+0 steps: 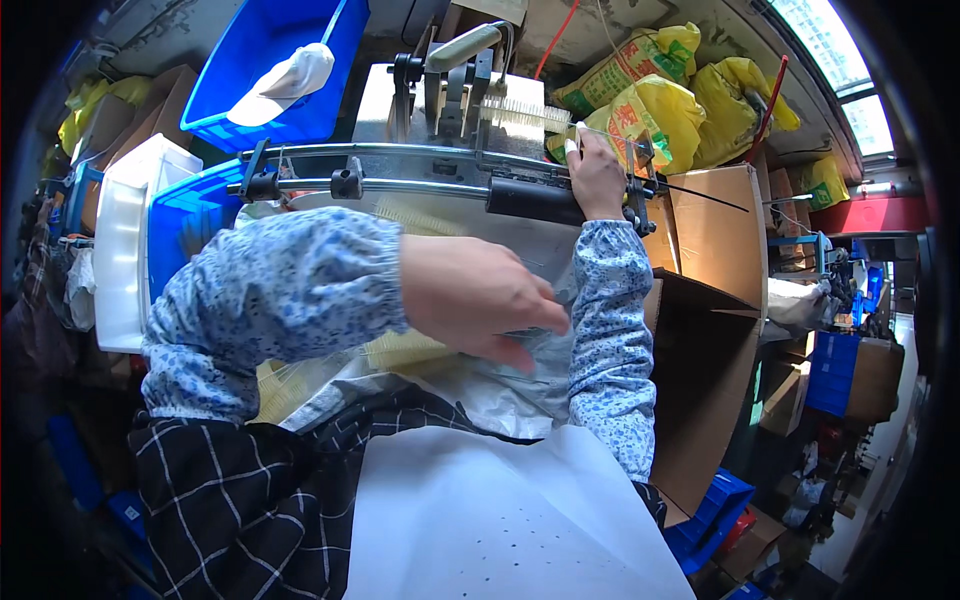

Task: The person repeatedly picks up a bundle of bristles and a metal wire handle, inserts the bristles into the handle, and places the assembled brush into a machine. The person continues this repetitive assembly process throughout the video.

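My right hand (597, 178) is at the right end of a bench machine with metal rods (420, 185). Its fingers are closed at the end of a white bristle brush (522, 112) lying along the machine's top. My left hand (480, 298) is in front of the machine, above my lap, smeared a little by motion. Its thumb and forefinger stand apart, and I see nothing between them. Beneath that arm lie several pale yellow bristle brushes (400, 350) on a white plastic sheet (500, 395), partly hidden by the sleeve.
A blue bin (225, 125) with a white cap (290, 82) stands at the back left, beside a white plastic tub (130, 250). Open cardboard boxes (715, 220) are close on my right. Yellow sacks (650, 115) lie behind the machine. A thin dark rod (710, 197) sticks out rightward.
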Available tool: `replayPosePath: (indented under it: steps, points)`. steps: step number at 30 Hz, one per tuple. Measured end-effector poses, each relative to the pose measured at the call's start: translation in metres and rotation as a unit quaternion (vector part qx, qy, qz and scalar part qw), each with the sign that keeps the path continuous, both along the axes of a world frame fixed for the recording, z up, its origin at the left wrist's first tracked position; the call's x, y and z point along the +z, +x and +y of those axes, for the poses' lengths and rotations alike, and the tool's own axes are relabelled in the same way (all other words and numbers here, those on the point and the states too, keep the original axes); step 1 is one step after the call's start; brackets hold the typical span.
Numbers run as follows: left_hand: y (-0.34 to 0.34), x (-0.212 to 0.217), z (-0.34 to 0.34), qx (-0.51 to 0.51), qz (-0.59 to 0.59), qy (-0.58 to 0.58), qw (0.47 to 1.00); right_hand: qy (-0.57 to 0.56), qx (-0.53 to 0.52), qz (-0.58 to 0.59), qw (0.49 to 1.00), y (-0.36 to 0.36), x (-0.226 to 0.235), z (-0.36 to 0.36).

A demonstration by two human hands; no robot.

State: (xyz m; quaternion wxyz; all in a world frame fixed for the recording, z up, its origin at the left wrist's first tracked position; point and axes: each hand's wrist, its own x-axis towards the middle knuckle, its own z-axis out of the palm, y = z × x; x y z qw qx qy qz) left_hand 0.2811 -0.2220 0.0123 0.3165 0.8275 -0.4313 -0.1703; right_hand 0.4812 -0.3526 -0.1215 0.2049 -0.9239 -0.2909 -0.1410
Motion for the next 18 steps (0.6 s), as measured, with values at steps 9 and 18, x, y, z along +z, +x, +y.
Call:
replayPosePath:
  steps: [9, 18]
  points:
    - [-0.211, -0.022, 0.196, 0.661, 0.143, 0.154, 0.721, -0.165, 0.089, -0.113, 0.976, 0.044, 0.018, -0.018]
    - [-0.276, -0.088, 0.185, 0.724, 0.187, -0.025, 0.664, -0.021, 0.089, 0.013, 0.996, 0.052, 0.066, -0.075]
